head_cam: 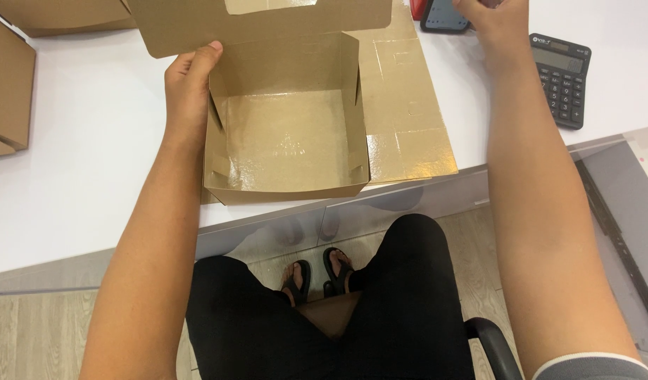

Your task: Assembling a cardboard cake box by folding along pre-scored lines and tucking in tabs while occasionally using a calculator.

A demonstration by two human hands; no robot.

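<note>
An open brown cardboard box with a shiny gold lining stands at the near edge of the white table. Its lid is tipped back and has a cut-out window. My left hand grips the box's left wall near the lid hinge, thumb on the lid's edge. My right hand reaches to the far side of the table, next to a dark device with a bluish screen. The top frame edge cuts off its fingers, so what they hold stays hidden.
Flat gold-lined cardboard sheets lie under and right of the box. A black calculator sits at the right. More brown boxes stand at the far left. My legs, sandalled feet and a chair arm are below the table.
</note>
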